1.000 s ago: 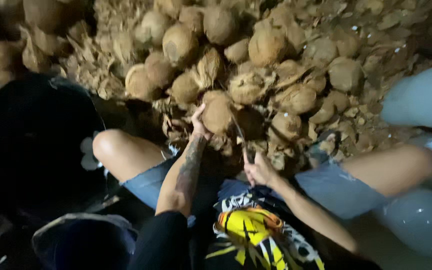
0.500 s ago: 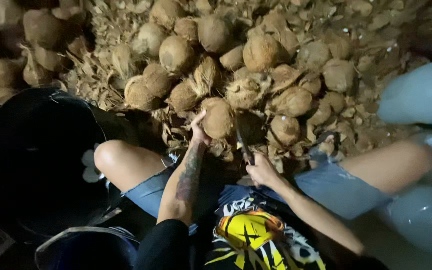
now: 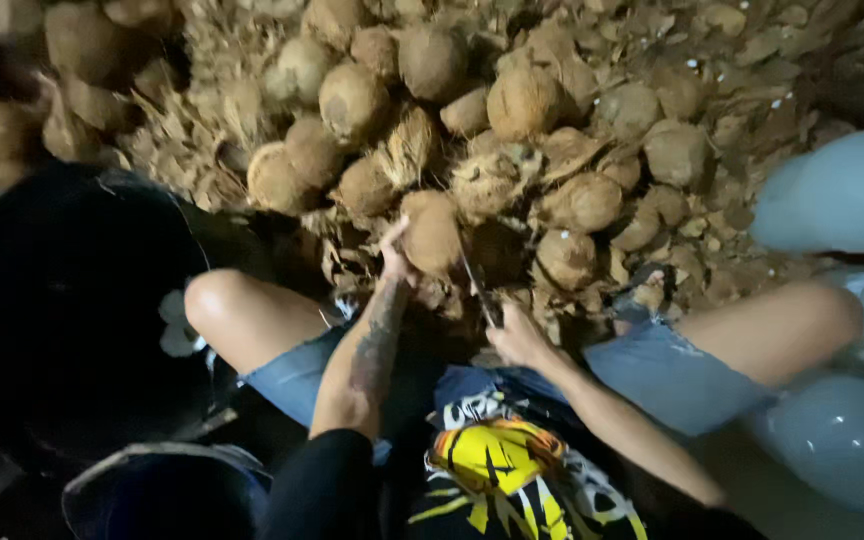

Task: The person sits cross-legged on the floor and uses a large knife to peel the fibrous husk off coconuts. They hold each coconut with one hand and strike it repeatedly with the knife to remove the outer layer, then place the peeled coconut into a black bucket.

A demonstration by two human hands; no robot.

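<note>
Left hand (image 3: 394, 252) w/ fingers wrapped on a husked coconut (image 3: 432, 232), holding it steady at the near edge of the coconut pile (image 3: 512, 100), btwn the knees. Right hand (image 3: 517, 335) fingers closed round a knife (image 3: 475, 285), blade up against the nut's right side, prob. to pare it. Black tub (image 3: 62, 300) sits left; pale blue drums (image 3: 837, 190) right.

Dim, warm light from above; left side in deep shadow, slightly blurred.
</note>
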